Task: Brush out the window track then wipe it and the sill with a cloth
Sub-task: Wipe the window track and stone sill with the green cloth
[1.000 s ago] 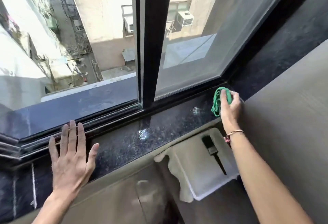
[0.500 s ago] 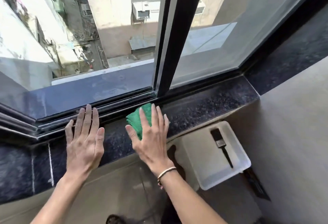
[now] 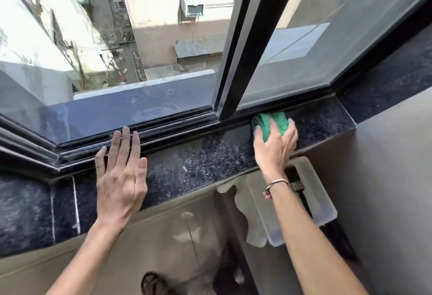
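The right hand (image 3: pixel 274 145) presses the green cloth (image 3: pixel 272 123) flat on the dark sill (image 3: pixel 198 161), right by the track (image 3: pixel 163 131). The left hand (image 3: pixel 120 178) lies open and empty on the sill. The cloth could miss dirt in the track grooves. The window post (image 3: pixel 236 84) blocks the way. A tray (image 3: pixel 325 203) sits below.

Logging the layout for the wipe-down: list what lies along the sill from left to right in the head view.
Left hand flat on the sill → black window post → green cloth under the right hand → sill's right end.
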Motion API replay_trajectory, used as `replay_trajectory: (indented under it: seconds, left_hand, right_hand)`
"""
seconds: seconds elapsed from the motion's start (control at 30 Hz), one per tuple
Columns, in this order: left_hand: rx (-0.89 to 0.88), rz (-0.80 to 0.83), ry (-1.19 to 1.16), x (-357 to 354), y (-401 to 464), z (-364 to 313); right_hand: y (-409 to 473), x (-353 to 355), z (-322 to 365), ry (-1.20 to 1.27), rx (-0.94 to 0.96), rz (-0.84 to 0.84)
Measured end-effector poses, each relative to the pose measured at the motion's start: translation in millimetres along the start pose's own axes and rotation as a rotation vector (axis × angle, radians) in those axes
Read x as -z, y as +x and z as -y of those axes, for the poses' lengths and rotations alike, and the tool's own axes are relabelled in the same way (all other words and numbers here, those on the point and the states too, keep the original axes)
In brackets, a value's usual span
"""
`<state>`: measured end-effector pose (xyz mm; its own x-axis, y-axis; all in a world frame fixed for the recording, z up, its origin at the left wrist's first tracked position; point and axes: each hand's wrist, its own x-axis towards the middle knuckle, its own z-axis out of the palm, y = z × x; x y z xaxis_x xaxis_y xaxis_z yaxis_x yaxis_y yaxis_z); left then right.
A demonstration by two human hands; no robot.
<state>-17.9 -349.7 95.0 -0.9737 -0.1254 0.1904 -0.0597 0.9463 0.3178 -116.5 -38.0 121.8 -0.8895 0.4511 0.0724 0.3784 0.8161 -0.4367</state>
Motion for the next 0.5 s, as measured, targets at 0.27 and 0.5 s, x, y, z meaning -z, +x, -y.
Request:
replay_trajectory:
  seconds: [0.27, 0.5]
  left_hand:
    - [0.03, -0.005, -0.259, 5, 2, 6]
    - [-0.013, 0.034, -0.216, 7, 0, 11]
  right_hand:
    - [-167, -45, 87, -0.015, 0.64, 0.189]
    - [-64, 6, -40, -0.182, 0.703, 0.127]
